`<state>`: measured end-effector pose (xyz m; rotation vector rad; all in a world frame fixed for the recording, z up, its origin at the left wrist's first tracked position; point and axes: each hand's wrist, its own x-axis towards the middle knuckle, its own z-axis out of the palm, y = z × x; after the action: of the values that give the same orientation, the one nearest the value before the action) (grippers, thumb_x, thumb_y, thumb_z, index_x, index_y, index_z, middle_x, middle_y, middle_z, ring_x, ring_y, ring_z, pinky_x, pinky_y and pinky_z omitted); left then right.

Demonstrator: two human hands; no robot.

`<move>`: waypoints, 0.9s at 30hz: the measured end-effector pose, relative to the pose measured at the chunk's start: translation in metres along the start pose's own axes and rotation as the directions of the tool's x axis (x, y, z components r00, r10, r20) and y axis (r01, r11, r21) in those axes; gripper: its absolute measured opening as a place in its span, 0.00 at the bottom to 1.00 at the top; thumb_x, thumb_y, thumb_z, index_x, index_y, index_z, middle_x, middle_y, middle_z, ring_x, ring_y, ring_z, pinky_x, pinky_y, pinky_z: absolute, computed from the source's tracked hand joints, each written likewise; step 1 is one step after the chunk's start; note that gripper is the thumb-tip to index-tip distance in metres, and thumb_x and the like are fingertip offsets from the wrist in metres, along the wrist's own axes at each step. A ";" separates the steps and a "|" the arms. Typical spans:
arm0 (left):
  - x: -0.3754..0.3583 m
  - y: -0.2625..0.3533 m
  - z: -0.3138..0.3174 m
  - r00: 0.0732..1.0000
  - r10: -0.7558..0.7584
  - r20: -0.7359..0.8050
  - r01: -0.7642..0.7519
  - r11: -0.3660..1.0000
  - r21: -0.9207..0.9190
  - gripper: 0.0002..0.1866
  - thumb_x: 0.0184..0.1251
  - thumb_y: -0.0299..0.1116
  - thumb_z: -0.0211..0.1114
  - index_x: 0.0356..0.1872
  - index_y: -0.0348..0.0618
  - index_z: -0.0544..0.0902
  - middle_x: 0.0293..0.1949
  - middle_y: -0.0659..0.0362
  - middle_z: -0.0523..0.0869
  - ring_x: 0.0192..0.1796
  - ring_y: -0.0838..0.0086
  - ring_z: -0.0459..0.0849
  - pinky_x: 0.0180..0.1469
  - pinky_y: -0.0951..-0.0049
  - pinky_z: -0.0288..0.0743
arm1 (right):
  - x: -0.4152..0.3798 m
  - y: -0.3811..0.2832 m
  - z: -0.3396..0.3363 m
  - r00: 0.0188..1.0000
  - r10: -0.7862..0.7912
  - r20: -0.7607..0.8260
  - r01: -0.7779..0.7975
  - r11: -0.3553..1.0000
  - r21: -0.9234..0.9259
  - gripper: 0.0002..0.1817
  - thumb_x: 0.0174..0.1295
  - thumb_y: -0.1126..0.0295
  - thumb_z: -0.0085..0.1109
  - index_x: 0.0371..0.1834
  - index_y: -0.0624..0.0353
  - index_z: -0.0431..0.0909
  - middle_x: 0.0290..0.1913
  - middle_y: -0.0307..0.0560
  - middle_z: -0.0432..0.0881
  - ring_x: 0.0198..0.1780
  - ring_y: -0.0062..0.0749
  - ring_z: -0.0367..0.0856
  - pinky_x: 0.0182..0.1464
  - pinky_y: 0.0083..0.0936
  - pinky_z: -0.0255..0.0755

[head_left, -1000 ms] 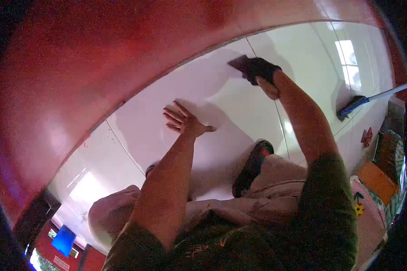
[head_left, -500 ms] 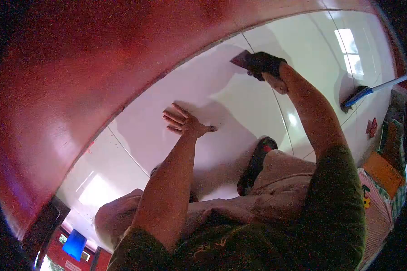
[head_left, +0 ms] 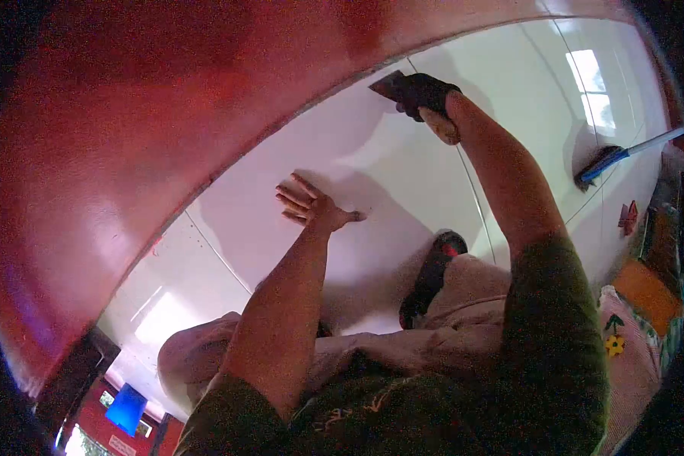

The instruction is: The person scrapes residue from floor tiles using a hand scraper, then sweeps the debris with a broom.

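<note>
My left hand [head_left: 311, 207] lies flat on the glossy white tile floor [head_left: 403, 194], bare, with its fingers spread. In a dark glove, my right hand [head_left: 427, 96] is wrapped around a scraper. The scraper's flat dark blade [head_left: 387, 84] points towards the base of the red wall, close to the seam where wall and floor meet. Its pale, rounded handle end [head_left: 439, 126] sticks out behind the glove, near my wrist. The middle of the handle is hidden by my fingers.
A red wall [head_left: 159, 114] curves along the far side. To the right, a blue broom [head_left: 604, 166] rests on the floor beside a small red object [head_left: 628, 217]. My dark shoe [head_left: 432, 281] stands below my right arm. An orange-brown item [head_left: 646, 290] and patterned cloth are at the right edge.
My right hand has moved left and slightly up with the scraper, bringing the blade nearer the wall's base. My left hand stays in place on the floor.
</note>
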<state>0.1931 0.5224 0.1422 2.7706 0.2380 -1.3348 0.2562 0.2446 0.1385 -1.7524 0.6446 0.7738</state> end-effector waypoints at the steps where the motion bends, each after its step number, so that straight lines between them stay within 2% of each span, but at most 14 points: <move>1: 0.000 -0.003 0.001 1.000 -0.005 0.010 0.004 1.000 0.015 0.81 0.11 0.61 0.75 0.57 0.42 0.16 0.57 0.31 0.18 0.62 0.46 0.15 0.59 0.41 0.25 | -0.005 -0.001 0.003 0.999 -0.029 0.016 0.029 1.000 -0.007 0.15 0.49 0.56 0.53 0.22 0.57 0.73 0.17 0.40 0.72 0.18 0.23 0.67 0.22 0.23 0.62; 4: -0.002 -0.001 0.000 1.000 -0.018 -0.014 0.019 0.999 0.039 0.81 0.12 0.61 0.75 0.57 0.42 0.16 0.57 0.31 0.18 0.62 0.46 0.15 0.60 0.42 0.25 | -0.053 -0.008 0.008 0.974 -0.099 0.204 0.147 0.961 -0.235 0.13 0.51 0.59 0.54 0.23 0.58 0.72 0.15 0.40 0.72 0.12 0.25 0.66 0.16 0.23 0.61; 6: -0.005 0.000 -0.005 0.999 -0.042 0.031 0.041 0.999 0.027 0.81 0.13 0.60 0.75 0.57 0.42 0.16 0.57 0.31 0.17 0.62 0.46 0.15 0.60 0.42 0.25 | -0.066 0.027 0.011 0.946 0.191 0.261 -0.171 0.980 -0.097 0.12 0.51 0.61 0.54 0.21 0.59 0.72 0.13 0.40 0.71 0.10 0.26 0.66 0.13 0.24 0.60; 8: -0.004 0.002 -0.007 0.997 -0.043 0.060 0.042 0.999 0.025 0.80 0.13 0.60 0.75 0.57 0.42 0.15 0.57 0.31 0.17 0.62 0.46 0.14 0.60 0.42 0.24 | -0.084 0.026 0.023 0.937 0.300 0.179 -0.333 0.923 0.195 0.14 0.52 0.59 0.55 0.19 0.58 0.72 0.13 0.40 0.71 0.11 0.26 0.66 0.14 0.23 0.60; 9: -0.004 0.001 -0.006 0.997 -0.039 0.060 0.037 0.999 0.030 0.80 0.14 0.60 0.75 0.56 0.42 0.15 0.57 0.31 0.17 0.62 0.46 0.14 0.60 0.43 0.24 | -0.064 0.035 0.021 0.966 0.045 0.257 -0.015 0.993 -0.116 0.15 0.53 0.57 0.54 0.19 0.57 0.72 0.13 0.39 0.70 0.12 0.25 0.66 0.15 0.23 0.60; 10: -0.004 0.000 -0.005 0.998 -0.034 0.061 0.032 0.999 0.037 0.80 0.14 0.60 0.75 0.56 0.41 0.15 0.56 0.31 0.17 0.62 0.46 0.14 0.60 0.43 0.23 | -0.045 0.043 0.020 0.924 -0.214 0.315 0.329 0.866 -0.377 0.16 0.54 0.55 0.53 0.20 0.56 0.72 0.13 0.38 0.70 0.12 0.24 0.65 0.15 0.22 0.60; 14: -0.004 0.003 -0.006 0.999 -0.030 0.017 0.029 0.999 0.029 0.81 0.14 0.60 0.75 0.56 0.42 0.15 0.57 0.31 0.17 0.61 0.46 0.13 0.60 0.43 0.23 | -0.021 -0.003 0.037 0.995 -0.025 0.100 0.027 0.999 -0.021 0.18 0.54 0.52 0.51 0.20 0.57 0.72 0.15 0.37 0.71 0.14 0.23 0.66 0.17 0.22 0.60; 16: -0.006 0.001 -0.006 1.000 -0.014 -0.004 0.014 1.000 0.022 0.80 0.14 0.60 0.75 0.56 0.42 0.15 0.57 0.31 0.17 0.62 0.46 0.14 0.60 0.43 0.23 | -0.014 -0.004 0.035 0.988 0.020 0.152 -0.011 0.998 -0.065 0.20 0.54 0.51 0.50 0.20 0.57 0.73 0.15 0.39 0.72 0.15 0.23 0.67 0.19 0.22 0.62; 17: -0.005 0.001 -0.006 1.000 -0.012 -0.005 0.012 1.000 0.020 0.80 0.14 0.60 0.75 0.56 0.42 0.15 0.57 0.31 0.17 0.62 0.46 0.14 0.60 0.43 0.23 | -0.022 0.001 0.034 0.974 0.004 0.227 0.061 0.959 -0.278 0.19 0.54 0.51 0.50 0.22 0.57 0.74 0.17 0.41 0.74 0.16 0.26 0.69 0.21 0.26 0.65; 20: -0.003 -0.002 -0.001 0.999 -0.027 0.023 0.027 1.000 -0.010 0.81 0.13 0.59 0.76 0.56 0.42 0.15 0.57 0.31 0.17 0.62 0.46 0.14 0.59 0.41 0.23 | -0.057 0.037 0.048 0.939 0.235 0.250 -0.242 0.970 -0.005 0.22 0.55 0.50 0.47 0.24 0.60 0.75 0.20 0.45 0.77 0.19 0.28 0.73 0.21 0.25 0.68; 22: 0.000 -0.003 0.001 1.000 -0.007 -0.001 0.007 1.000 -0.012 0.81 0.12 0.59 0.76 0.57 0.41 0.15 0.57 0.30 0.17 0.62 0.45 0.14 0.59 0.41 0.23 | -0.056 0.031 0.053 0.960 0.222 0.169 -0.199 0.969 -0.144 0.22 0.52 0.47 0.51 0.24 0.58 0.77 0.16 0.43 0.75 0.16 0.27 0.71 0.21 0.26 0.66; 23: 0.001 -0.004 0.002 1.000 -0.004 -0.007 0.004 1.000 -0.013 0.81 0.12 0.59 0.76 0.57 0.41 0.15 0.57 0.30 0.17 0.62 0.45 0.14 0.59 0.41 0.23 | -0.043 0.019 0.050 0.974 0.014 0.228 0.080 0.913 -0.399 0.20 0.50 0.50 0.53 0.22 0.57 0.77 0.15 0.43 0.74 0.16 0.27 0.70 0.21 0.27 0.65; 25: 0.002 -0.004 0.003 1.000 -0.008 -0.007 0.008 1.000 0.006 0.81 0.11 0.59 0.76 0.57 0.41 0.16 0.57 0.30 0.18 0.62 0.45 0.14 0.58 0.40 0.23 | -0.023 -0.002 0.052 0.982 -0.003 0.187 0.031 0.988 -0.149 0.16 0.47 0.56 0.55 0.16 0.57 0.74 0.12 0.41 0.71 0.14 0.27 0.68 0.18 0.26 0.61; 27: -0.001 0.004 -0.001 0.999 0.013 -0.053 -0.014 1.000 -0.010 0.81 0.11 0.59 0.76 0.57 0.41 0.16 0.57 0.30 0.17 0.62 0.45 0.14 0.58 0.40 0.23 | -0.022 -0.022 0.051 0.988 -0.020 0.156 0.052 0.979 -0.198 0.17 0.50 0.56 0.52 0.16 0.60 0.73 0.12 0.41 0.71 0.14 0.27 0.67 0.19 0.26 0.61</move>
<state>0.1937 0.5184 0.1435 2.7967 0.2278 -1.2548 0.2488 0.3010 0.1566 -1.8602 0.4417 0.9658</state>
